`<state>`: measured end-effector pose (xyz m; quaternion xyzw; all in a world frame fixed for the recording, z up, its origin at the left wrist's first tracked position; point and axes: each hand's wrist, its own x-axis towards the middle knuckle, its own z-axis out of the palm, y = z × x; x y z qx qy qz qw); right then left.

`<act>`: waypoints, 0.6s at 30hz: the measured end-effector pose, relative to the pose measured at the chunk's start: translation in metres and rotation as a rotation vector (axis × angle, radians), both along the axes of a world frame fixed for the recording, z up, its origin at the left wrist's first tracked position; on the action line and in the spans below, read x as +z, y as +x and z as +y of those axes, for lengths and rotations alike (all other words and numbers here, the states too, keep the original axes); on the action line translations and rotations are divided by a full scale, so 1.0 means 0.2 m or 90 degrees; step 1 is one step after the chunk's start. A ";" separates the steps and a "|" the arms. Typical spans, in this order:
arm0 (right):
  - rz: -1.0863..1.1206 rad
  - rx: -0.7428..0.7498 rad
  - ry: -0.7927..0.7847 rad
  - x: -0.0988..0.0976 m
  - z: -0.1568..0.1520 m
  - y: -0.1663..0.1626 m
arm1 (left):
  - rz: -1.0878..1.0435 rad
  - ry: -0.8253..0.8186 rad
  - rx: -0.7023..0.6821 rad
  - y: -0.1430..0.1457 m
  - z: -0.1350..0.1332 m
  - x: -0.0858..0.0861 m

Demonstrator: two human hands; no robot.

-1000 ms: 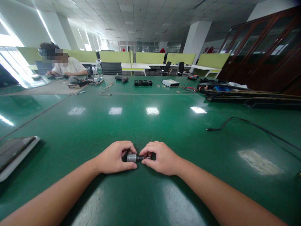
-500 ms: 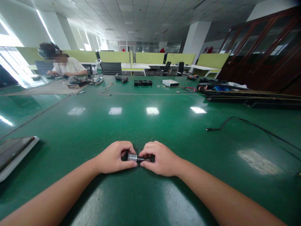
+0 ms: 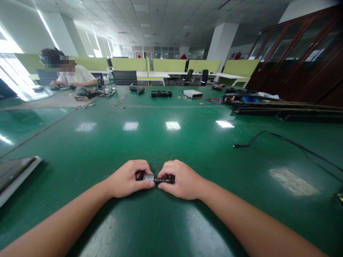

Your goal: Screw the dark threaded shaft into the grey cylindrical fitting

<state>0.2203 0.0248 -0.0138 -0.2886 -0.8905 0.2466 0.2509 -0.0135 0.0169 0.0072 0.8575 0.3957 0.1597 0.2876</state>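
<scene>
My left hand is closed around a short silver metal cylinder, gripping it between thumb and fingers. From the cylinder's right end a thin dark ridged shaft runs into the grasp of my right hand. The thumb and fingers of that hand are curled about the shaft, and its far end is hidden by the palm. Cylinder and shaft lie in one line, level and just over the green tabletop. Both hands are close together, a small gap apart.
To the left lies a flat tray-like device with a pale rim. A black cable curves across the right side. Farther back are a black slotted block, a white box, a power tool and a seated person.
A little more of the ridged shaft shows between the hands, as the cylinder and left hand have shifted slightly left. The whole view has also drifted a little.
</scene>
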 end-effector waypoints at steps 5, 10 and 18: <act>-0.009 -0.018 0.000 -0.01 0.01 0.01 | 0.003 0.001 0.004 0.00 0.00 0.00; 0.004 -0.012 -0.018 0.00 0.03 0.03 | 0.007 -0.001 0.007 0.00 0.00 0.00; -0.032 -0.157 -0.007 -0.02 0.12 0.12 | 0.020 0.002 0.032 0.01 -0.01 0.01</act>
